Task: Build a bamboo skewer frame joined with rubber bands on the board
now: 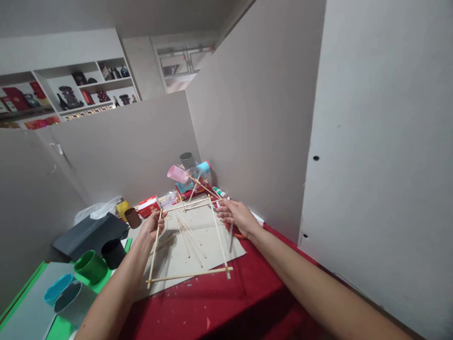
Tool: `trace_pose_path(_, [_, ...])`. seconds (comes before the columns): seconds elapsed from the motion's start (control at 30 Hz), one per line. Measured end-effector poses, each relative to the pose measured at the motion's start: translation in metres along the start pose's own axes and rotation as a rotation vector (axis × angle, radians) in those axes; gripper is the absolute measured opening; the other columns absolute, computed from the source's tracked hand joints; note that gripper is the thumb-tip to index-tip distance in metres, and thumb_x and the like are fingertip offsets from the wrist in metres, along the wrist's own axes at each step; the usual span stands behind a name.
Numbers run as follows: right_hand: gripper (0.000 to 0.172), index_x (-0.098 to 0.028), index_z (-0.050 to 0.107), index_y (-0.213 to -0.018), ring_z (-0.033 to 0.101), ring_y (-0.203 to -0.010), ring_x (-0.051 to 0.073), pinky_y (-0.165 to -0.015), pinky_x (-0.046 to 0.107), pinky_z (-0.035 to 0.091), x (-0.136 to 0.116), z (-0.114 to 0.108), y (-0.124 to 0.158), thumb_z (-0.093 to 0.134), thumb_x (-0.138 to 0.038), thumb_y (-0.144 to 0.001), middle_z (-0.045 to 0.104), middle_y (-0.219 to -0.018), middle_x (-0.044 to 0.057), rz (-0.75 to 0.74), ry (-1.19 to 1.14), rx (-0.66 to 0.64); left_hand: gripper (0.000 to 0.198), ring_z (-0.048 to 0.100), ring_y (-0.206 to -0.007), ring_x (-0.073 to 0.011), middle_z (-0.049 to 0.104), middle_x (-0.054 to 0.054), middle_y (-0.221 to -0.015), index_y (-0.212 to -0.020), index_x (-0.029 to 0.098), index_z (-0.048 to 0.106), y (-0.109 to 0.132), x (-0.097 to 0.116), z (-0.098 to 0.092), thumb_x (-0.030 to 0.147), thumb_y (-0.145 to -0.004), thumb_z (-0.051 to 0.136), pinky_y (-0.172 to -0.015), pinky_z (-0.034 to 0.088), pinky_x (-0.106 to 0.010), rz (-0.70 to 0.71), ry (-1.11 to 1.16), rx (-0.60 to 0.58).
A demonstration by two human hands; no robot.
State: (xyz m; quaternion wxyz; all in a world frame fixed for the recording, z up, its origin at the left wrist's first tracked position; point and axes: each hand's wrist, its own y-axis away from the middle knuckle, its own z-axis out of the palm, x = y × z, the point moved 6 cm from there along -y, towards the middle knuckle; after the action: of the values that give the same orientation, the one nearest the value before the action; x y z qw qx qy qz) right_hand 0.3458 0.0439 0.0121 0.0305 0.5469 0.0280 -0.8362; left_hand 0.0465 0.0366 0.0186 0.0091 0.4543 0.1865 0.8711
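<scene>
A four-sided frame of thin wooden sticks [187,276] is held up at its far side, over a sheet of grey cardboard [235,249]. Its corners look bound or glued. My left hand [153,225] is closed around the far left corner. At the far right corner, my right hand [238,215] pinches a stick end between thumb and forefinger, the other fingers loosely curled. Several loose sticks [183,237] lie on the cardboard, seen through the frame. Another stick piece with a pink paper tube [177,174] rises behind the frame; whether it is joined to the frame I cannot tell.
A red cloth [255,293] covers the table. Paper tubes, among them a green one [90,266] and a blue one [59,288], stand at left. A red and white box [149,206] sits behind my left hand. Grey partitions [258,113] enclose the back and right.
</scene>
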Motion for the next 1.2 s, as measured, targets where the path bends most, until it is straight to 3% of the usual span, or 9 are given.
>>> trace_pose_path(0.33, [0.013, -0.016, 0.057, -0.071, 0.051, -0.040, 0.006, -0.040, 0.014, 0.044, 0.020, 0.046, -0.011, 0.060, -0.013, -0.083, 0.060, -0.055, -0.002, 0.128, -0.013, -0.123, 0.007, 0.037, -0.031, -0.0008, 0.061, -0.002, -0.062, -0.080, 0.011, 0.054, 0.037, -0.026, -0.033, 0.008, -0.083, 0.048, -0.027, 0.028, -0.010, -0.018, 0.065, 0.117])
trace_pose_path(0.57, [0.013, -0.014, 0.059, -0.070, 0.052, -0.041, 0.006, -0.040, 0.014, 0.044, 0.037, 0.062, -0.025, 0.058, -0.012, -0.083, 0.062, -0.056, 0.000, 0.191, -0.001, -0.163, 0.004, 0.035, -0.031, -0.0006, 0.062, -0.003, -0.062, -0.079, 0.011, 0.053, 0.036, -0.039, -0.055, 0.009, -0.082, 0.051, -0.029, 0.026, -0.010, -0.024, 0.128, 0.171])
trace_pose_path(0.8, [0.017, -0.014, 0.059, -0.067, 0.055, -0.043, 0.008, -0.039, 0.015, 0.045, 0.061, 0.059, -0.026, 0.056, -0.007, -0.082, 0.063, -0.056, 0.003, 0.242, -0.016, -0.144, 0.003, 0.037, -0.033, -0.0014, 0.059, -0.002, -0.060, -0.081, 0.012, 0.053, 0.029, -0.044, -0.064, 0.010, -0.082, 0.051, -0.030, 0.027, -0.010, -0.047, 0.098, 0.160])
trace_pose_path(1.2, [0.018, -0.015, 0.059, -0.066, 0.057, -0.046, 0.009, -0.041, 0.015, 0.045, 0.065, 0.045, -0.031, 0.056, -0.010, -0.083, 0.065, -0.060, 0.004, 0.204, 0.009, -0.046, 0.011, 0.041, -0.036, -0.0037, 0.060, -0.004, -0.063, -0.080, 0.012, 0.053, 0.024, -0.052, -0.055, 0.016, -0.088, 0.047, -0.032, 0.030, -0.012, -0.085, 0.054, 0.102])
